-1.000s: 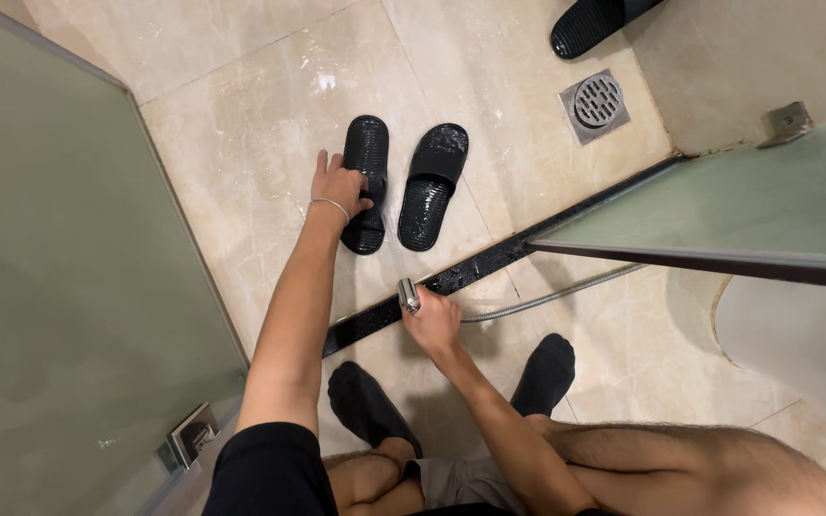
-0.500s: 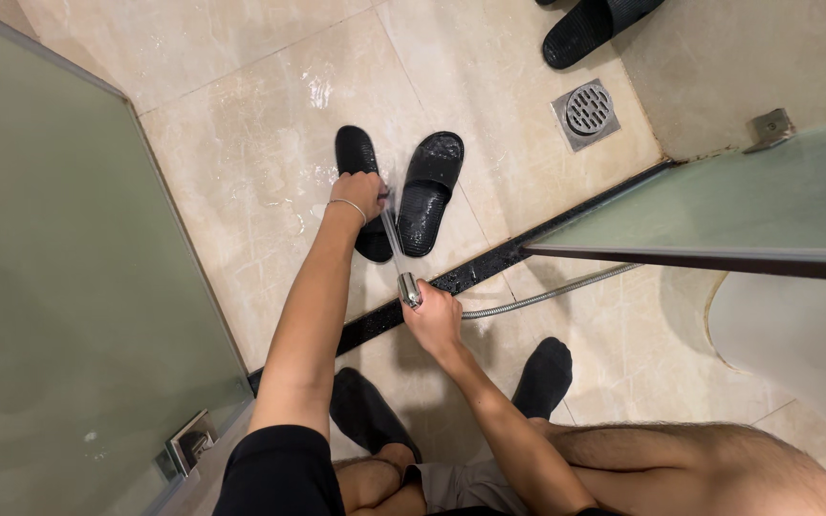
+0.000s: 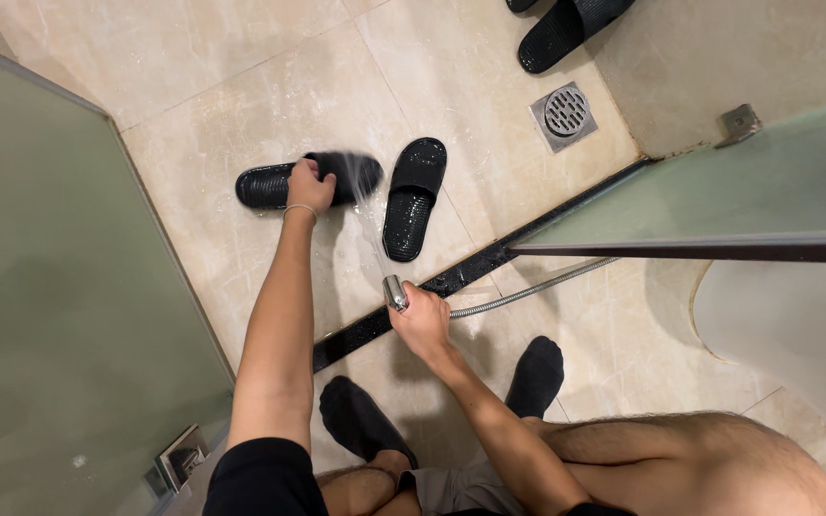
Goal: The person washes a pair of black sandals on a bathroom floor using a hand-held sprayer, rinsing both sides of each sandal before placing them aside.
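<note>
A bathroom floor [image 3: 241,57] of glossy beige marble-look tiles fills the view, wet and spotted with drops around the middle. A frosted glass panel [image 3: 40,315] stands along the left, and another glass door [image 3: 719,201] with a dark bottom edge reaches in from the right. A black threshold strip [image 3: 489,258] runs diagonally across the floor between them. Beyond it a square metal floor drain [image 3: 563,114] sits in the tile.

Two black slippers lie on the wet floor past the strip. The left hand [image 3: 309,185] has its grip closed around the turned-sideways slipper [image 3: 274,183], which lies flat on the tile. The second slipper [image 3: 413,196] lies just beside it, untouched. The right hand [image 3: 423,320] has its grip wrapped around a chrome hand sprayer [image 3: 395,290], whose water stream [image 3: 367,205] hits the held slipper; its metal hose [image 3: 528,290] trails right.
</note>
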